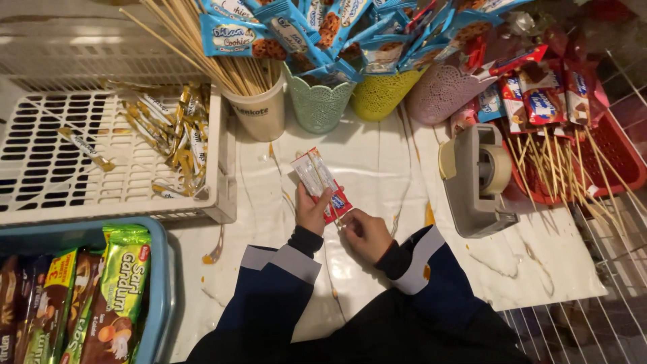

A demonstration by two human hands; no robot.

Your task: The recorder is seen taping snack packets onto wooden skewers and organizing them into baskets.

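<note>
Red-white snack packet (322,183) at centre; blue cookie packs (236,37) above; green wafer packs (120,290) lower left.

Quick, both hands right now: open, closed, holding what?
Left hand: closed on a red-and-white snack packet.
Right hand: closed, fingertips pinching at the packet's lower end; what else it holds cannot be told.

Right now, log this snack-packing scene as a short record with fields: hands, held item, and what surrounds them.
Left hand: left hand grips a red-and-white snack packet from below.
Right hand: right hand pinches the packet's lower end; a thin stick seems to meet it there, hard to tell.
Surface: white tabletop.
Right side: grey tape dispenser; red basket of packets on sticks.
Behind: white cup of wooden skewers; green lattice pot; yellow lattice pot.
Left side: white slotted tray; blue bin of wrapped bars.
</note>
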